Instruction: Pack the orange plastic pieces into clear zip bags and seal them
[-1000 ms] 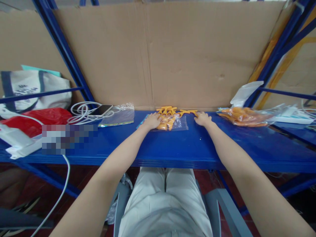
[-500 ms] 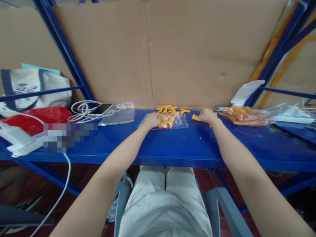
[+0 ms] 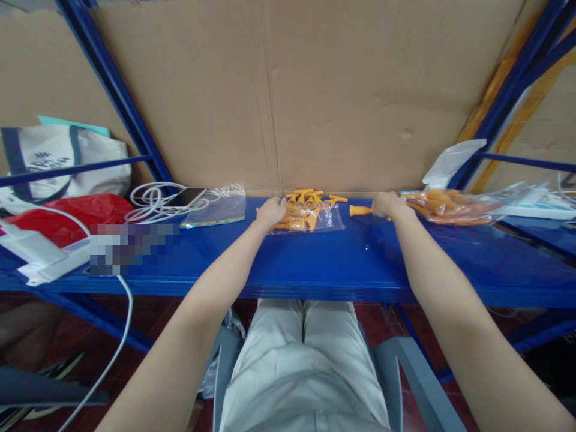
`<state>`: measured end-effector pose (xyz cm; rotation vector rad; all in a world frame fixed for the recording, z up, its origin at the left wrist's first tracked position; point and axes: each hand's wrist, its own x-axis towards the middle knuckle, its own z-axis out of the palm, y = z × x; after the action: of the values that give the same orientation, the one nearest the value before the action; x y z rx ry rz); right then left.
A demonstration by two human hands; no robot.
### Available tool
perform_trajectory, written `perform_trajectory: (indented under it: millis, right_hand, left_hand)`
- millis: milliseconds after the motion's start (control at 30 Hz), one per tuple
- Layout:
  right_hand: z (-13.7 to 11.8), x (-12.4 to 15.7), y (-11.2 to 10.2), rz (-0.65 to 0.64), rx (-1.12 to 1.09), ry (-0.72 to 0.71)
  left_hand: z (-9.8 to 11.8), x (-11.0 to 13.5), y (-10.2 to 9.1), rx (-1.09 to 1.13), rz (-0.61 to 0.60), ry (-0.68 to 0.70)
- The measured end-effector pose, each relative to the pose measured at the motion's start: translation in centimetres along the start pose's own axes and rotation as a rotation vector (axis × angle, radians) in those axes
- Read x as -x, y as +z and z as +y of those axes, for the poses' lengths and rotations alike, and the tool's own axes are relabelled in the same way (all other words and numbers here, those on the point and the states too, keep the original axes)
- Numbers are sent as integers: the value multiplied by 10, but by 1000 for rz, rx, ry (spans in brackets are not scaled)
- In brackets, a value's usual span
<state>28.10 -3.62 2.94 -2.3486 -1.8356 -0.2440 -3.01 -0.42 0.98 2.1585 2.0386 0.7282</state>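
My left hand (image 3: pixel 272 213) is closed on the left end of a clear plastic bag (image 3: pixel 335 221), its fingers curled over the edge. Orange plastic pieces (image 3: pixel 294 219) lie in the bag. Several more, some with T-shaped ends (image 3: pixel 308 195), are at its back edge; whether these are inside or outside I cannot tell. To the right, my right hand (image 3: pixel 387 205) is wrapped round a single orange plastic piece (image 3: pixel 360 210) just above the blue shelf. Its flared end points left out of the fist, and the fingers hide its middle.
Beside my right hand lies a fuller clear bag of orange pieces (image 3: pixel 441 207). On the left are a flat clear bag (image 3: pixel 220 210), a phone (image 3: pixel 186 197), a coiled white cable (image 3: pixel 148 204), a red bag (image 3: pixel 90 213) and a power strip (image 3: pixel 54 261). Cardboard (image 3: pixel 315 96) stands behind the shelf (image 3: pixel 324 264).
My left hand has gone from lying spread over the bag to closing on its left end. My right hand has moved slightly right, and the orange piece in it has turned more level.
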Motion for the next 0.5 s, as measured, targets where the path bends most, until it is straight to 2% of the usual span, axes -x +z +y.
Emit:
perform_trajectory:
  millis: [67,200,433,500]
  right_hand:
    - [-11,11,-13,-33,49,-17]
    - [-30,25,-28,-28,-10,-171]
    - [-50,24,-13,-90,-202,-456]
    - [-53,23,-9,-60,-265,-518]
  left_hand:
    - [0,2,-4,-6,5,-42]
    - [2,6,-9,-26,-6,-91]
    - [3,7,-11,-53,-12,-85]
    - [3,7,-11,-49,-9,-72]
